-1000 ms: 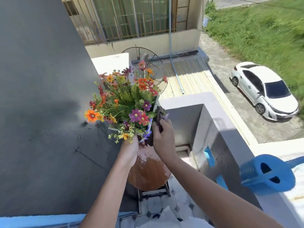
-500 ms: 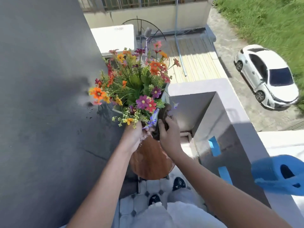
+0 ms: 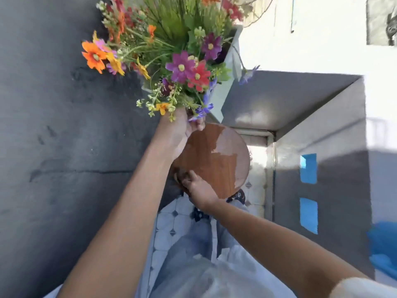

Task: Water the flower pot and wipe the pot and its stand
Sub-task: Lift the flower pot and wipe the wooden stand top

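A pale grey pot (image 3: 228, 82) full of bright mixed flowers (image 3: 182, 67) sits at the far edge of a round brown wooden stand top (image 3: 217, 160). My left hand (image 3: 180, 131) grips the pot's near side under the blooms. Whether the pot rests on the stand or is lifted off it, I cannot tell. My right hand (image 3: 198, 187) presses a dark cloth (image 3: 182, 175) onto the stand top's near left edge. Part of the wood looks darker and wet, while the right part is lighter.
A dark grey wall (image 3: 53, 147) rises close on the left. A grey parapet wall (image 3: 335, 134) with blue tape patches (image 3: 308, 168) stands on the right, with a blue watering can (image 3: 383, 244) on its ledge. White patterned floor tiles (image 3: 171, 224) lie below the stand.
My right hand dropped with the cloth from beside the pot's rim to the stand top's near edge. My view tilted down and closer, and more of the stand top shows.
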The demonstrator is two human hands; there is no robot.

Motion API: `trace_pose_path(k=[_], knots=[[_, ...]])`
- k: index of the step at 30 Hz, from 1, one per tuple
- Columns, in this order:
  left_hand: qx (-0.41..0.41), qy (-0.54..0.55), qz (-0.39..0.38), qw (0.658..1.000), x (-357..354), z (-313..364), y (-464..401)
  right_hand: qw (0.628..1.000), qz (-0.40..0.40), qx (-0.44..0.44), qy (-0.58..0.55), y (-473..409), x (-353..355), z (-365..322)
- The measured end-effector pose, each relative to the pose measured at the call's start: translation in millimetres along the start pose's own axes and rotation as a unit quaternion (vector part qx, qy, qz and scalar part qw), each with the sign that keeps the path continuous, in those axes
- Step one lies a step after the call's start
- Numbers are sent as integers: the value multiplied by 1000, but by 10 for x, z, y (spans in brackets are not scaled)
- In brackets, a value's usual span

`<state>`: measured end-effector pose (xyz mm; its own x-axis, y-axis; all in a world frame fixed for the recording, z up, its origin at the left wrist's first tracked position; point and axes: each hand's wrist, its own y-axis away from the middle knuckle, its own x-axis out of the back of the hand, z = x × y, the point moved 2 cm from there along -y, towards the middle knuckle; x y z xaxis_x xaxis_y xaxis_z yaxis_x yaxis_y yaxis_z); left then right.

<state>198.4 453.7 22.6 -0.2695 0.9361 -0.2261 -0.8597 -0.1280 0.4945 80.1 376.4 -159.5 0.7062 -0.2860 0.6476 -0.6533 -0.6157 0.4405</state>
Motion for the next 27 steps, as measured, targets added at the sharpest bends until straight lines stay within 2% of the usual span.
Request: trace_pose_path(k=[4, 6, 8, 11, 14, 16, 18, 22, 24, 27], knots=[[-7, -7, 16, 1000, 61, -14, -105, 992, -73, 71, 80, -101, -372, 70], [-7, -26, 19, 999, 74, -27, -152, 987, -70, 98, 107, -133, -387, 137], [8, -5, 27, 1000, 69, -44, -200, 986, -34, 112, 118, -184, -272, 273], [12, -2, 40, 999, 47, -21, -268, 988, 57, 66, 125, -365, 202, 691], [9, 2, 42, 999, 11, 3, -310, 983, 169, -43, 64, -517, 828, 1174], [13, 9, 45, 999, -40, 24, -340, 974, 197, -101, 53, -564, 1047, 1443], [15, 14, 51, 998, -85, 46, -383, 975, 185, -123, 25, -593, 1061, 1554], [14, 10, 60, 998, -97, 58, -469, 973, 200, -115, 22, -540, 965, 1352], [14, 7, 65, 998, -104, 59, -497, 985, 158, -71, 21, -478, 722, 1200], [14, 5, 72, 997, -134, 104, -528, 997, 53, 21, 43, -331, 254, 830]])
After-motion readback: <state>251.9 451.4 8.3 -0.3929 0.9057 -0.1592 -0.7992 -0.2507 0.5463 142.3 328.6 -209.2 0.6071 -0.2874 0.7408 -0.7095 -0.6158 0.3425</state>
